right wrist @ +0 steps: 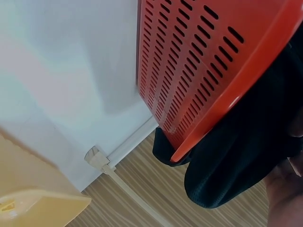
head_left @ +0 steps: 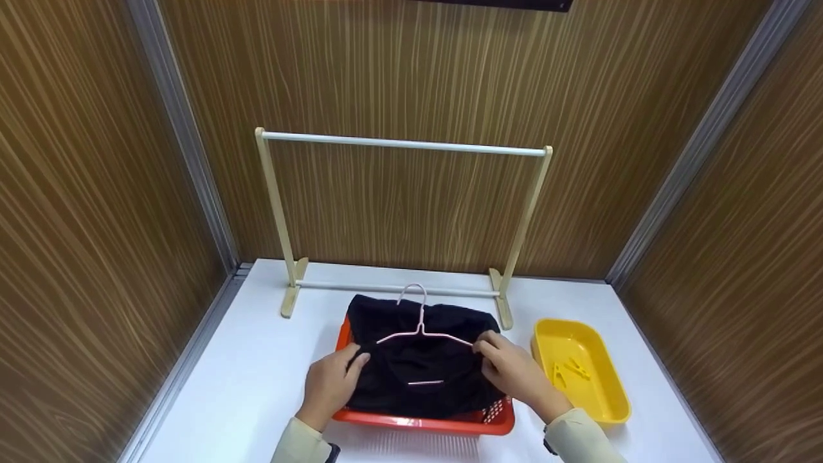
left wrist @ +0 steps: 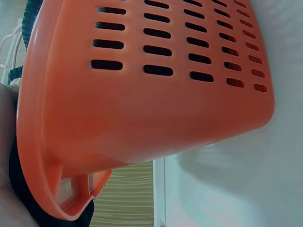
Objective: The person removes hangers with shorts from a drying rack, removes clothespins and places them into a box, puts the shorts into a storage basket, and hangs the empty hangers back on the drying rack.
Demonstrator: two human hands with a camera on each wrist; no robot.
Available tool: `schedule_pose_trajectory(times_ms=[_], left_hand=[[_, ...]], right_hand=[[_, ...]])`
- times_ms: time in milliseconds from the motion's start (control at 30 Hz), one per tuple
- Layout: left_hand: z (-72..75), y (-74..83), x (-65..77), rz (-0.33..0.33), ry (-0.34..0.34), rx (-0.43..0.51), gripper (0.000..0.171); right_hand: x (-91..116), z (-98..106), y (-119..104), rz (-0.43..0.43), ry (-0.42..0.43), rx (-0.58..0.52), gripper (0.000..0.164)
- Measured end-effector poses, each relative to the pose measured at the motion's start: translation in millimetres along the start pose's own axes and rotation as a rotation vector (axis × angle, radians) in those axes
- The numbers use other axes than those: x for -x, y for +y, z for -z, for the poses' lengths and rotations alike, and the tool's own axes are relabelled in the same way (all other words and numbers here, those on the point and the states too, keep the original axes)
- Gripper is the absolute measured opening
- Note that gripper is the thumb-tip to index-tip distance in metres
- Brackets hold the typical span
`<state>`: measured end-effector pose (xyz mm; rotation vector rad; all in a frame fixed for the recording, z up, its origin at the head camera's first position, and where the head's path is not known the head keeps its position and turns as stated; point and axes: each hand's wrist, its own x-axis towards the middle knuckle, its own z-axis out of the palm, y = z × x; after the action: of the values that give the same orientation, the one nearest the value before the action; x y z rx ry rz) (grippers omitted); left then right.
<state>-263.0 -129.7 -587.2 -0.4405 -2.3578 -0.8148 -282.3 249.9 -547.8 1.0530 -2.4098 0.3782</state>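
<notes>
A black garment (head_left: pixel 427 357) is spread over an orange-red basket (head_left: pixel 418 422). In the head view a pale pink clothes hanger (head_left: pixel 421 321) lies at its neckline, hook pointing away from me; a bit of the lower bar shows through the opening, and the arm ends are hidden in cloth. My left hand (head_left: pixel 331 386) pinches the fabric by the hanger's left shoulder. At the other shoulder my right hand (head_left: pixel 511 370) grips the fabric with curled fingers, right beside the hanger arm. The right wrist view has dark cloth (right wrist: pixel 236 156) drooping over the basket's rim.
Behind the basket stands a wooden rack (head_left: pixel 530 206) with a white top rail (head_left: pixel 405 143). A yellow tray (head_left: pixel 598 402) to the right holds yellow clothespins (head_left: pixel 578 368). Wood-grain walls enclose the white table (head_left: pixel 257 360) at the back and both sides.
</notes>
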Motion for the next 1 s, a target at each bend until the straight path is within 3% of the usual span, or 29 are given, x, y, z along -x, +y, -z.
schedule_pose_trajectory(times_ms=[433,733,1000], left_hand=[[3.0,0.3,-0.6,0.022,-0.003,0.013,0.018],[2.4,-0.6,-2.4,-0.027,0.046,-0.011,0.016],[2.3,-1.3,-4.9,-0.044,0.073,-0.026,0.019]], right_hand=[[6,7,6,-0.056,-0.036,0.035,0.031],[11,15,17,-0.049,-0.029,0.11,0.024],[16,24,27,-0.021,-0.048,0.191,0.03]])
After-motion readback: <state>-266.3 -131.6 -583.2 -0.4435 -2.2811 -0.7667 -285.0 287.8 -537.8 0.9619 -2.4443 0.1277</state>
